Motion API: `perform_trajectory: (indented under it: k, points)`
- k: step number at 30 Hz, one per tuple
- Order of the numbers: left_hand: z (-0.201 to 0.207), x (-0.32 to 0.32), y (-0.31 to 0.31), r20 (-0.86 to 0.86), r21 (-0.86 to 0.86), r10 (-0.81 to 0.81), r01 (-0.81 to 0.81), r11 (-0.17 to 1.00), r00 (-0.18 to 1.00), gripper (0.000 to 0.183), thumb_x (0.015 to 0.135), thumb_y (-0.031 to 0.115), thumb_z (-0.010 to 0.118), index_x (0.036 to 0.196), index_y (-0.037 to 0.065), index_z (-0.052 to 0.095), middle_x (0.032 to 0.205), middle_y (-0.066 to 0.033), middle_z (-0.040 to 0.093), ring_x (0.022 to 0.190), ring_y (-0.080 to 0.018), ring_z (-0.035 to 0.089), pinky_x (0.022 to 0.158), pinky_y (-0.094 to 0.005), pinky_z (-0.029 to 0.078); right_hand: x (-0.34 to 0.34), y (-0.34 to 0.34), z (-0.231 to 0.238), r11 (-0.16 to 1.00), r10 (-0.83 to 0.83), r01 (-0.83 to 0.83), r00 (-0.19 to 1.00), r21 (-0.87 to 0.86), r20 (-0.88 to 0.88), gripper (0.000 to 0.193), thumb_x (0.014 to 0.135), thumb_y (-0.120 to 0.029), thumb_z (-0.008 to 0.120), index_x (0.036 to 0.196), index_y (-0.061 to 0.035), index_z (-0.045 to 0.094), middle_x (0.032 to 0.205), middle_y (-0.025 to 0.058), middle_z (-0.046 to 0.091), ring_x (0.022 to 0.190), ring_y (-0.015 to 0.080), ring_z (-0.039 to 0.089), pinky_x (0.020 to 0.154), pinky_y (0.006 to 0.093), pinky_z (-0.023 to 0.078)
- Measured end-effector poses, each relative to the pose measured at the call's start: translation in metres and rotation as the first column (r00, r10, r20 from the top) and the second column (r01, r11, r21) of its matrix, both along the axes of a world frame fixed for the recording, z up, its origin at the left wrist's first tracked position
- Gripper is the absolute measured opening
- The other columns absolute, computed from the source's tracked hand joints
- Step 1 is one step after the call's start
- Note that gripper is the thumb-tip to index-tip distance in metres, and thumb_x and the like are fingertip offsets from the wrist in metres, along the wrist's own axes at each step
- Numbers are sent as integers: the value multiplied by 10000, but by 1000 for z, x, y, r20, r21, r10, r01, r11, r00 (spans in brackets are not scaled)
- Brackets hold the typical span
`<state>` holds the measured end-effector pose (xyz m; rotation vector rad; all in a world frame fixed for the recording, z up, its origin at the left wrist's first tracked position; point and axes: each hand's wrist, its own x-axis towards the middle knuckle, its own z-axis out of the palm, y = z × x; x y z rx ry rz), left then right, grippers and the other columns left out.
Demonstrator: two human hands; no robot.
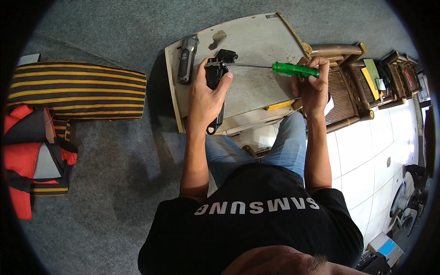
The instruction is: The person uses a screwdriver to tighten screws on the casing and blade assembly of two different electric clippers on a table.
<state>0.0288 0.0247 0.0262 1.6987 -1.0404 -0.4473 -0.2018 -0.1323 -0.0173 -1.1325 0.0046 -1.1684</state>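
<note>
My left hand (pixel 205 101) is wrapped round a black hair clipper (pixel 214 77), held over the near left part of a worn wooden table. A loop shows at the clipper's lower end. My right hand (pixel 313 91) grips the green see-through handle of a screwdriver (pixel 293 69). Its long metal shaft points left, and its tip meets the clipper's upper end; whether it sits in a screw is too small to tell. Just beyond the clipper is a small black part (pixel 227 56). A grey and black clipper (pixel 187 59) lies near the table's left edge.
The pale tabletop (pixel 256 39) has a dark stain and scattered brown specks. Bamboo chairs (pixel 339 94) stand at the right. A yellow strip (pixel 280 105) lies along the near edge. To the left are a striped cushioned seat (pixel 78 89) and a red and black cloth item (pixel 23 158).
</note>
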Motion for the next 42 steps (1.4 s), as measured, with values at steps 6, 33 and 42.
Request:
perform_trajectory:
  k: [6, 33, 42]
  points:
    - [3, -1, 1, -32, 30, 10, -9, 999, 999, 564, 989, 284, 781, 1425, -13, 580, 1088, -154, 758, 971, -231, 733, 899, -379, 558, 7, 14, 14, 952, -294, 306, 906, -8, -305, 202, 1126, -252, 582, 1164, -80, 484, 856, 46, 550, 606, 96, 526, 486, 255, 453]
    - [8, 0, 11, -270, -99, 13, -41, 994, 963, 615, 987, 260, 767, 1445, -21, 467, 858, -62, 647, 513, -130, 618, 426, -285, 506, 12, 16, 30, 962, -255, 269, 836, -43, -486, 361, 1082, -268, 701, 1346, -22, 719, 919, 8, 685, 715, 52, 575, 638, 219, 475]
    - [3, 7, 12, -354, -136, -45, -3, 991, 934, 492, 969, 175, 801, 1310, -23, 506, 888, -73, 648, 535, -130, 616, 432, -291, 511, 14, 16, 30, 922, -387, 274, 641, -274, -663, 397, 1015, -253, 787, 1341, -31, 743, 1003, -1, 713, 831, 57, 578, 746, 225, 467]
